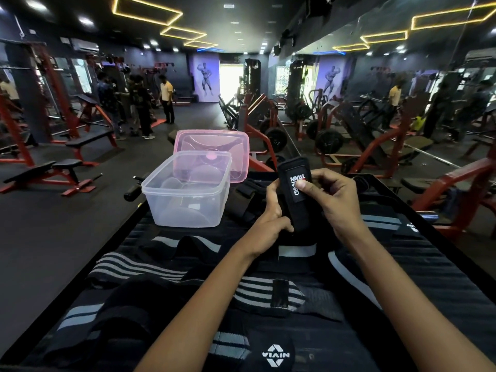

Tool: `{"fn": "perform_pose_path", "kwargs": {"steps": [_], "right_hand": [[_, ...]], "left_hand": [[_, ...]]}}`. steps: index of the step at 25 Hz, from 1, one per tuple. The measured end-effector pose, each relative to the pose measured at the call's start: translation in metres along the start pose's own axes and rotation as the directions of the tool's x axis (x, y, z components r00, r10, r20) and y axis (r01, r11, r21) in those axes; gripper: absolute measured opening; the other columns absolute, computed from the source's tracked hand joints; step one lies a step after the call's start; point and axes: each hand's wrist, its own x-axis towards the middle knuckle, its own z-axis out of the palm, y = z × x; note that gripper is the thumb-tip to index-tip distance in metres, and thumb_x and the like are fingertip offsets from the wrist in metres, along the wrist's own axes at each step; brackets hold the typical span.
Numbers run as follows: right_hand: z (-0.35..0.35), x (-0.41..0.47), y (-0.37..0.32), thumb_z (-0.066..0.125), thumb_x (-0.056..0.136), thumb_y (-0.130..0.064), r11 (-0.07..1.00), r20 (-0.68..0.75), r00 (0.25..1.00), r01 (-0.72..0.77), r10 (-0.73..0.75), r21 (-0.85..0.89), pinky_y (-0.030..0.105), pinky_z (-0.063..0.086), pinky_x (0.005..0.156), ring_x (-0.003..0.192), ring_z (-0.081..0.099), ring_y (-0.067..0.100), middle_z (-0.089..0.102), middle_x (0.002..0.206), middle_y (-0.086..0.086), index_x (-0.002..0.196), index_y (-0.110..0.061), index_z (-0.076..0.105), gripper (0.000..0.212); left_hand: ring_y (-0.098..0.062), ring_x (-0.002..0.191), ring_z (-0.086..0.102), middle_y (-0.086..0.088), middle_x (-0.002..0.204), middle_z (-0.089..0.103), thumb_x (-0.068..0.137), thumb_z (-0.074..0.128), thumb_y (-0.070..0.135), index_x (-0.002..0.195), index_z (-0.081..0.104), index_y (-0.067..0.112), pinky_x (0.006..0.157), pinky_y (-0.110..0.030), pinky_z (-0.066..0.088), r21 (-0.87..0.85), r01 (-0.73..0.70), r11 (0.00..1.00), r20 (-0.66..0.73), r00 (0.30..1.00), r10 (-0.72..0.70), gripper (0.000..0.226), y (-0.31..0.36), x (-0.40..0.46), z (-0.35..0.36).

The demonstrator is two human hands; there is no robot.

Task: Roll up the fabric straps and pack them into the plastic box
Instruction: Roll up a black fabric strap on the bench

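Gym floor, long and dim, machines and mirrors behind; a few people stood far off to the left, well apart from the work.

Bench [418, 267] ran from the viewer outward, black ribbed cover, nearly all of it littered with loose straps. Striped straps [128, 267] lay flat and tangled at near left and centre; one with a logo patch [275, 355] lay nearest the viewer.

Box [188, 194], clear plastic, stood open at the far left of the bench, close to its left edge. Nothing fabric in it that I could see. Pink lid [214, 149] leaned just behind it, touching or nearly so.

Black strap [295, 194] was held upright above the bench, right of the box, label facing the viewer. Both hands were closed on it: left hand [271, 213] curled around the lower part, right hand [332, 200] pinching the label face with thumb [303, 185] against fingers behind. Whether a roll had been started at the bottom, could not tell; the hands hid it.

Risks, judged: a loosely wound strap would spring open once let go. The box sat close to the left edge, so a push while packing might tip it off. The tail of the held strap might snag the pile below.

Room: open air between hands and box, a clear path leftward; little bare bench for setting anything down.
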Motion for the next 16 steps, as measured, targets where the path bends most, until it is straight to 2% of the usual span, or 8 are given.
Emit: {"fn": "perform_pose_path", "kwargs": {"steps": [2,3,5,8,11,13,14,16], "right_hand": [[0.006,0.0,0.002,0.071,0.08,0.001,1.0,-0.004,1.0,-0.013,0.013,-0.019,0.017,0.052,0.069,0.074,0.063,0.01,0.072,0.076,-0.006,0.086,-0.011,0.07,0.013],[0.009,0.0,0.003,0.071,0.08,0.001,1.0,-0.01,1.0,-0.016,0.016,-0.023,0.017,0.051,0.069,0.073,0.063,0.01,0.071,0.076,-0.006,0.086,-0.011,0.07,0.013],[0.013,-0.001,0.004,0.071,0.081,0.001,1.0,-0.032,0.999,-0.015,0.015,-0.023,0.016,0.051,0.069,0.074,0.063,0.009,0.07,0.08,0.0,0.087,-0.01,0.07,0.013],[0.014,-0.001,0.004,0.071,0.081,-0.001,0.999,-0.049,0.998,-0.035,0.034,-0.021,0.017,0.052,0.07,0.076,0.065,0.009,0.071,0.083,0.003,0.09,-0.009,0.071,0.012],[0.016,-0.002,0.008,0.074,0.081,-0.011,0.984,-0.093,0.996,-0.026,0.01,-0.176,0.016,0.048,0.07,0.075,0.061,0.002,0.068,0.085,-0.002,0.094,-0.011,0.073,0.013],[0.017,-0.006,0.01,0.074,0.082,-0.019,0.957,-0.141,0.99,-0.046,0.005,-0.285,0.011,0.044,0.068,0.07,0.057,-0.002,0.063,0.088,0.003,0.097,-0.014,0.073,0.016],[0.017,-0.008,0.009,0.073,0.083,-0.023,0.947,-0.142,0.99,-0.068,0.024,-0.314,0.012,0.045,0.068,0.072,0.058,0.0,0.064,0.09,0.007,0.098,-0.017,0.073,0.015],[0.015,-0.011,0.009,0.072,0.084,-0.025,0.943,-0.104,0.99,-0.119,0.09,-0.311,0.025,0.05,0.072,0.075,0.064,0.015,0.068,0.085,0.01,0.099,-0.024,0.071,0.016]], "left_hand": [[0.002,0.075,0.053,-0.003,0.1,0.048,0.063,0.04,-0.003,0.127,0.022,0.037,0.061,-0.012,0.043,-0.035,-0.016,0.999,-0.041,0.999,0.015,0.077,0.0,0.0,0.002],[0.002,0.076,0.053,-0.003,0.1,0.048,0.062,0.043,-0.001,0.131,0.019,0.031,0.062,-0.012,0.043,-0.052,-0.031,0.998,-0.052,0.998,0.028,0.079,0.001,0.0,0.004],[-0.003,0.097,0.055,-0.002,0.112,0.05,0.061,0.052,0.012,0.133,0.018,0.027,0.078,-0.018,0.048,-0.075,-0.06,0.995,-0.073,0.996,0.055,0.08,0.0,0.001,0.005],[-0.012,0.125,0.049,-0.002,0.133,0.048,0.072,0.059,0.036,0.128,0.026,0.037,0.105,-0.032,0.042,-0.046,-0.046,0.998,-0.153,0.988,0.039,0.064,-0.002,0.003,0.009],[-0.01,0.129,0.047,0.002,0.137,0.049,0.081,0.055,0.047,0.13,0.03,0.038,0.111,-0.035,0.037,-0.018,-0.042,0.999,-0.227,0.973,0.037,0.056,-0.005,0.005,0.011],[-0.016,0.127,0.051,-0.003,0.133,0.055,0.083,0.057,0.045,0.123,0.039,0.036,0.111,-0.042,0.037,-0.103,-0.042,0.994,-0.25,0.968,0.015,0.046,-0.005,0.008,0.006],[-0.018,0.125,0.054,-0.004,0.13,0.058,0.084,0.056,0.044,0.118,0.042,0.035,0.109,-0.045,0.039,-0.146,-0.036,0.989,-0.263,0.965,-0.004,0.038,-0.005,0.01,0.003],[-0.022,0.118,0.059,-0.003,0.123,0.063,0.093,0.05,0.038,0.112,0.047,0.035,0.103,-0.049,0.045,-0.164,0.033,0.986,-0.295,0.952,-0.08,0.02,0.003,0.011,-0.004]]}}
